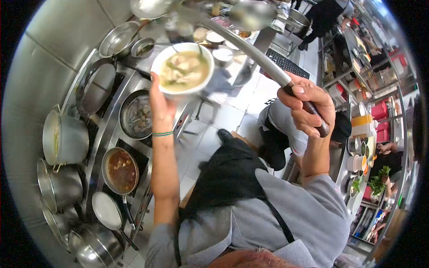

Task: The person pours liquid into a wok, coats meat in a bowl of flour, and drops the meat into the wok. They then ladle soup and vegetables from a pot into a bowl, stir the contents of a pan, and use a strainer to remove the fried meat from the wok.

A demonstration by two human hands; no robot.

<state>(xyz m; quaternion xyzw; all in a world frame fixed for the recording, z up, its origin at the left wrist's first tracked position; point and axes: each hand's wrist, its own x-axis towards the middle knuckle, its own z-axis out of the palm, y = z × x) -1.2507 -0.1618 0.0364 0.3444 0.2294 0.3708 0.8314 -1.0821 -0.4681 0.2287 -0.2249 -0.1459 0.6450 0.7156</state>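
My left hand (161, 105) holds a white bowl (206, 85) of yellowish soup (184, 70) with pale pieces and green bits in it. The thumb rests against the rim, and the other fingers are hidden under the bowl. In my right hand (310, 105), the fingers wrap round the dark grip of a long-handled metal utensil (254, 51). Its shaft slopes away up to the left, past the bowl, and its far end is too blurred to tell its kind. Below the bowl, a dark pan (136, 115) with food in it stands on the stove.
Along the left stand a tall pot (67, 138), a pan of reddish-brown sauce (120, 172), a white frying pan (106, 210) and stacked metal bowls (96, 245). Another person (286, 123) is close at my right. Shelving (357, 94) lines the right side, with people beyond.
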